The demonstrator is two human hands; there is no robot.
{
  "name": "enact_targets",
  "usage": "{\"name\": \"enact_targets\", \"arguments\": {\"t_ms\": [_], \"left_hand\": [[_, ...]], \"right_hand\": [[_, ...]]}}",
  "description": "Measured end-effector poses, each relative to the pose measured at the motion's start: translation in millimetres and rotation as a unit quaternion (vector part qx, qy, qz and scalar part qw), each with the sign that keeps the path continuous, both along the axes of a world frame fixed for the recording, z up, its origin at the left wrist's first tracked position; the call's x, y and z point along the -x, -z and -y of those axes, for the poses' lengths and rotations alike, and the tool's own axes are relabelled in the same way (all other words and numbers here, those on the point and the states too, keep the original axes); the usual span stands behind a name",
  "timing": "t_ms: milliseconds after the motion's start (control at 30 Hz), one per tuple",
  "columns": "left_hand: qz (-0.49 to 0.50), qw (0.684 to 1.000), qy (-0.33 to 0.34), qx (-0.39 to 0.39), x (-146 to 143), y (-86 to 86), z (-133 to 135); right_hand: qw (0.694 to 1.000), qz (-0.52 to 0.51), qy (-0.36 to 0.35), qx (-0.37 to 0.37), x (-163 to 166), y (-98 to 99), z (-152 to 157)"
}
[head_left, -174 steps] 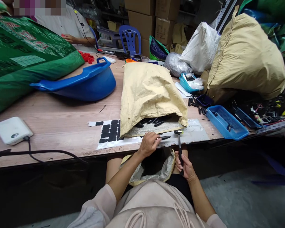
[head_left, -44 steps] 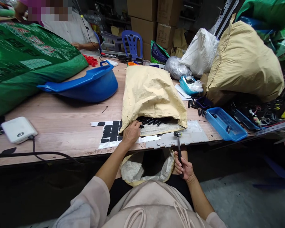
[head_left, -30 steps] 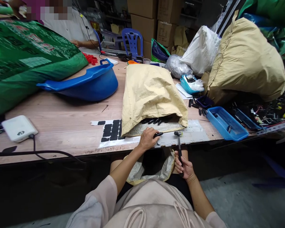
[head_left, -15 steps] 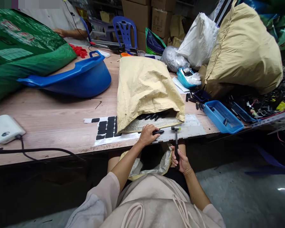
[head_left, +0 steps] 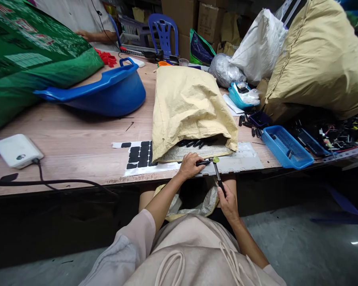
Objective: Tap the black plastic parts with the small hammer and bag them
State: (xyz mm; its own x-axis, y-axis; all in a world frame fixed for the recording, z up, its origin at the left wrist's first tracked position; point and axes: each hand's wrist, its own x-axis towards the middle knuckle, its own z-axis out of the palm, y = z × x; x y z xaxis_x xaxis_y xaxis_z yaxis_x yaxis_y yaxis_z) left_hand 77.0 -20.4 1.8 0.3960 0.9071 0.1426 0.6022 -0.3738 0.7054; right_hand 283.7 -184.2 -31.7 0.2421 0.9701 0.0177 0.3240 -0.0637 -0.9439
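Note:
My left hand (head_left: pixel 189 165) is closed on a small black rod-shaped part (head_left: pixel 203 162) and holds it flat on a clear mat (head_left: pixel 241 162) at the table's front edge. My right hand (head_left: pixel 227 201) grips the black handle of a small hammer (head_left: pixel 217 173). The hammer's head touches the free end of the black part. Just behind lies a tan woven sack (head_left: pixel 188 112) on its side, with several black parts (head_left: pixel 194 143) showing in its open mouth. Left of my left hand is a white sheet of black pads (head_left: pixel 139 156).
An open bag (head_left: pixel 208 203) hangs in my lap under the table edge. A blue basin (head_left: pixel 107 95), a green sack (head_left: pixel 26 67), a white box (head_left: pixel 17 150) with a cable, a blue tray (head_left: pixel 286 147) and a big tan sack (head_left: pixel 319 63) crowd the table. Another person's hand (head_left: pixel 83 35) rests at the far left.
My left hand took a black part from the sack's mouth and set it on the mat. The hammer in my right hand swung left, so its head now meets the part.

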Motion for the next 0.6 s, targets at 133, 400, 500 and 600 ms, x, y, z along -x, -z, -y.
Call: {"name": "enact_targets", "arguments": {"t_ms": [133,400,500,600], "left_hand": [[-0.002,1.0,-0.002,-0.001,-1,-1.3,0],[0.002,1.0,-0.005,-0.002,-1,-4.1,1],[-0.002,1.0,-0.005,0.005,0,-4.0,1],[0.002,1.0,0.002,0.011,2,-2.9,0]], "right_hand": [[1.0,0.005,-0.012,0.013,2,0.7,1],[0.997,-0.062,-0.029,0.02,9,9.9,0],[0.983,-0.157,-0.044,0.08,5,13.1,-3],[0.965,-0.239,-0.036,0.104,-7,11.3,-5]]}}
